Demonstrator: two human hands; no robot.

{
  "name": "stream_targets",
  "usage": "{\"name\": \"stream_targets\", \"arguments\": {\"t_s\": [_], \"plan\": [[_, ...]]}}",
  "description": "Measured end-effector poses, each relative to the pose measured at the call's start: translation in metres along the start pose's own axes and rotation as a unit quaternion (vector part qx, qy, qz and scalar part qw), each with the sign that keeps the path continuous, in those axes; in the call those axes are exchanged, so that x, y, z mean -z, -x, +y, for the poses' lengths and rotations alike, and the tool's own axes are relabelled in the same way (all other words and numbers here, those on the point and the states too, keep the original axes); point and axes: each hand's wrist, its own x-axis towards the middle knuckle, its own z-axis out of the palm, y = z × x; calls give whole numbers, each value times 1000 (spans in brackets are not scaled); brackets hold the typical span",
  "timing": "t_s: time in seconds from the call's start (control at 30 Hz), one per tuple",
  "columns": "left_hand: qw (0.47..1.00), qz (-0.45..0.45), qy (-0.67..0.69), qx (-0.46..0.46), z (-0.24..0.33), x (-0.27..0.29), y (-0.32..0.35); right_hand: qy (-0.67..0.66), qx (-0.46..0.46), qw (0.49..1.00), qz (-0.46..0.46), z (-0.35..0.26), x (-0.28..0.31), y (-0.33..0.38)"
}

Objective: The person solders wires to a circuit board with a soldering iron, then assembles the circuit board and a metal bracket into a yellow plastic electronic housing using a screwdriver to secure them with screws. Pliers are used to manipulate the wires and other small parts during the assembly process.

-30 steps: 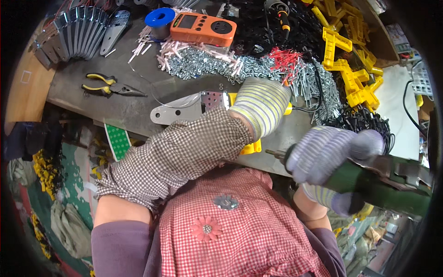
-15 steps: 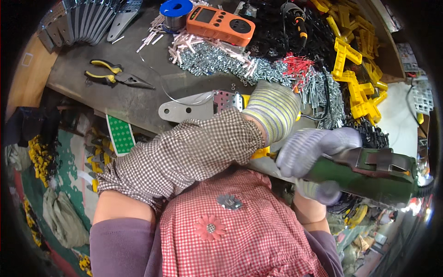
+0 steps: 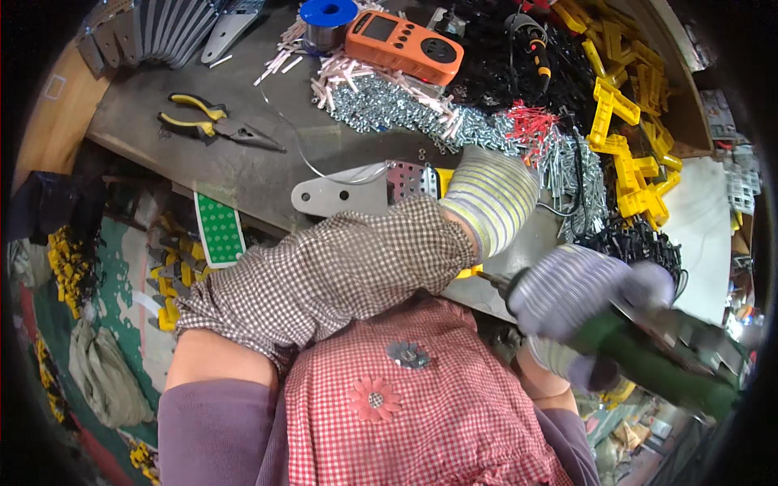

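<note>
Metal plate (image 3: 361, 197) lies near the front edge of the surface (image 3: 235, 174), at nine o'clock from the left hand (image 3: 496, 198), which covers a yellow part (image 3: 445, 180); its fingers are hidden, so I cannot tell its grip. At four o'clock, the right hand (image 3: 563, 292) wraps the green drill (image 3: 632, 348), bit (image 3: 491, 280) toward ten o'clock. Best, I judge: brace the part, align the bit, then press.

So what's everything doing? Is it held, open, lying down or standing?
Left hand: gloved, over yellow part, grip hidden
Right hand: gloved, wrapped around tool
Tool: held, bit pointing left; can't tell if running
Pliers: lying down, handles spread
Meter: lying face up
Spool: upright
Plate: lying flat
</note>
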Motion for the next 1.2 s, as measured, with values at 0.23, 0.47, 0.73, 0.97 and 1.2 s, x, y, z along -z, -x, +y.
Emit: {"name": "stream_targets", "arguments": {"t_s": [0.23, 0.47, 0.73, 0.97, 1.2], "plan": [[996, -46, 54, 45, -11, -3, 2, -95, -10, 995, -4, 56, -8, 8], [986, -111, 106, 71, -22, 5, 2, -19, -97, 978, 186, 46, -49, 9], [997, -46, 48, 35, 8, 4, -2, -182, -363, 831, 381, -66, -14, 74], [967, 114, 226, -27, -70, 57, 88, 65, 3, 996, 67, -13, 8, -49], [991, -8, 132, 0, -78, 51, 117, 122, -131, 920, 349, 59, -16, -49]]}}
